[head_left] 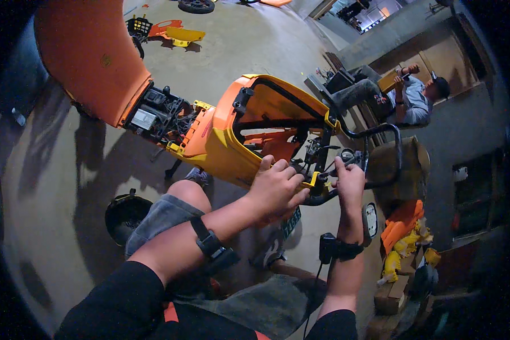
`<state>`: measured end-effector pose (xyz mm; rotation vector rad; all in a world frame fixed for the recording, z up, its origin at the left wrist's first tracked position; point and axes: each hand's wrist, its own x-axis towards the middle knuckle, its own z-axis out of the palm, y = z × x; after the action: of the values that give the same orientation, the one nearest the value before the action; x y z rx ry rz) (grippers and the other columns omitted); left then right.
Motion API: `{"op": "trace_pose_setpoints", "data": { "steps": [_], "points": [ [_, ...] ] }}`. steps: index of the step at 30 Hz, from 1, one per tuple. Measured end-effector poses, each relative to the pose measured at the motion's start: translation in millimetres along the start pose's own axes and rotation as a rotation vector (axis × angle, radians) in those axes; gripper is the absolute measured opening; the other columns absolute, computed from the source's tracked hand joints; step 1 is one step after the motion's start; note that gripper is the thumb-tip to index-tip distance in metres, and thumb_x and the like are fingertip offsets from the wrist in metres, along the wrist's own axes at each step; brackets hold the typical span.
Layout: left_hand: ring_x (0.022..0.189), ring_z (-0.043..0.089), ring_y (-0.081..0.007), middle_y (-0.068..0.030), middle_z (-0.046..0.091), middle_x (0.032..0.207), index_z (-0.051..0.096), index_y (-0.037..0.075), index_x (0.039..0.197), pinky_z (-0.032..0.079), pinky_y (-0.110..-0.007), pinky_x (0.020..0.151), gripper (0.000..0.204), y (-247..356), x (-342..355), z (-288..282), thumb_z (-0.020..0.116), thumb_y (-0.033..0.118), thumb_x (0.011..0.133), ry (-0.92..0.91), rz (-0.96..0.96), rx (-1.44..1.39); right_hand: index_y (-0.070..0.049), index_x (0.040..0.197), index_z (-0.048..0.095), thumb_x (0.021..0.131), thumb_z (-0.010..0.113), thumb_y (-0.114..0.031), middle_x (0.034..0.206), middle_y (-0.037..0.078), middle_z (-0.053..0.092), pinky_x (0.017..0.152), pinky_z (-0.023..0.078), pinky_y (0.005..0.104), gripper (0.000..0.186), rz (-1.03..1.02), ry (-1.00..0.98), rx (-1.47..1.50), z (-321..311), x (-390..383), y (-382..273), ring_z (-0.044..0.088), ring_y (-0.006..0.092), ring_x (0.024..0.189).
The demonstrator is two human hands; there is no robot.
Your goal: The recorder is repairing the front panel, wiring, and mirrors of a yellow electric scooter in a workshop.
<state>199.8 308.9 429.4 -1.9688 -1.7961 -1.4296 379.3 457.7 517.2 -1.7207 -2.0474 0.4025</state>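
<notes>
In front of me stands a partly stripped scooter with an orange and yellow body shell (221, 144) around a black tube frame. My left hand (276, 190) lies at the shell's lower right corner, its fingers curled over the edge of the yellow panel. Close by on the right, my right hand (350, 180) has its thumb and fingers pressed together beside a small round part (348, 154). What it pinches, if anything, is too small to make out. Between the hands show a yellow bracket (313, 180) and thin cables. A bent black tube rack (399, 156) reaches out beyond my right hand.
Exposed electrical parts (153, 116) join the shell to a large orange panel (90, 56). An upturned black helmet (127, 215) rests on the floor by my knee. Another person (411, 99) sits at the right wall. Boxes (392, 294) and orange and yellow parts (402, 226) are piled nearby.
</notes>
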Motion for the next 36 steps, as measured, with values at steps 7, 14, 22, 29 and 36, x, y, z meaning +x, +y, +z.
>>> {"op": "trace_pose_setpoints", "data": {
  "steps": [7, 14, 22, 29, 36],
  "points": [
    [0.092, 0.062, -0.0216, -0.0006, 0.067, 0.087, 0.071, 0.017, 0.092, 0.036, -0.047, 0.098, 0.022, 0.7, 0.6, 2.5, 0.068, 0.038, 0.088, 0.012, -0.019, 0.035, 0.011, 0.085, 0.065, 0.098, 0.072, -0.032, 0.073, 0.012, 0.069, 0.049, 0.052, 0.0285, 0.045, 0.121, 0.208, 0.521, 15.8, -42.7, -11.8, 0.064, 0.0148, 0.055],
    [0.09, 0.062, -0.021, -0.0006, 0.067, 0.085, 0.071, 0.017, 0.089, 0.036, -0.045, 0.096, 0.018, 6.2, 3.1, 5.1, 0.068, 0.035, 0.086, 0.053, -0.026, 0.024, 0.001, 0.086, 0.058, 0.1, 0.069, -0.024, 0.076, 0.009, 0.068, 0.056, 0.052, 0.0294, 0.031, 0.085, 0.211, 0.48, 5.1, -46.6, -30.7, 0.066, 0.0136, 0.062],
    [0.089, 0.062, -0.0204, -0.0003, 0.068, 0.086, 0.073, 0.017, 0.09, 0.035, -0.043, 0.094, 0.017, 3.7, 2.3, 3.6, 0.068, 0.034, 0.087, 0.035, -0.014, 0.014, 0.001, 0.109, 0.06, 0.103, 0.06, -0.004, 0.109, 0.014, 0.071, 0.092, 0.056, 0.0316, 0.007, -0.357, 0.268, 0.755, 4.8, -99.5, -18.9, 0.069, 0.0181, 0.097],
    [0.09, 0.062, -0.0191, 0.0003, 0.069, 0.085, 0.074, 0.017, 0.09, 0.034, -0.043, 0.094, 0.017, 5.8, 4.0, 2.1, 0.068, 0.033, 0.087, 0.018, -0.028, 0.056, 0.004, 0.122, 0.063, 0.095, 0.051, 0.009, 0.126, 0.019, 0.068, 0.104, 0.052, 0.0415, 0.03, -0.691, 0.149, 0.778, 3.3, -106.7, 12.1, 0.06, 0.03, 0.127],
    [0.09, 0.062, -0.0195, 0.0001, 0.069, 0.085, 0.073, 0.017, 0.089, 0.034, -0.044, 0.095, 0.015, 6.3, 5.2, 2.4, 0.068, 0.031, 0.087, 0.028, -0.015, 0.06, -0.003, 0.102, 0.075, 0.085, 0.061, 0.006, 0.115, 0.015, 0.075, 0.1, 0.053, 0.0449, 0.024, -0.841, 0.138, 0.389, 5.5, -92.1, 22.8, 0.065, 0.034, 0.119]
  ]
}}
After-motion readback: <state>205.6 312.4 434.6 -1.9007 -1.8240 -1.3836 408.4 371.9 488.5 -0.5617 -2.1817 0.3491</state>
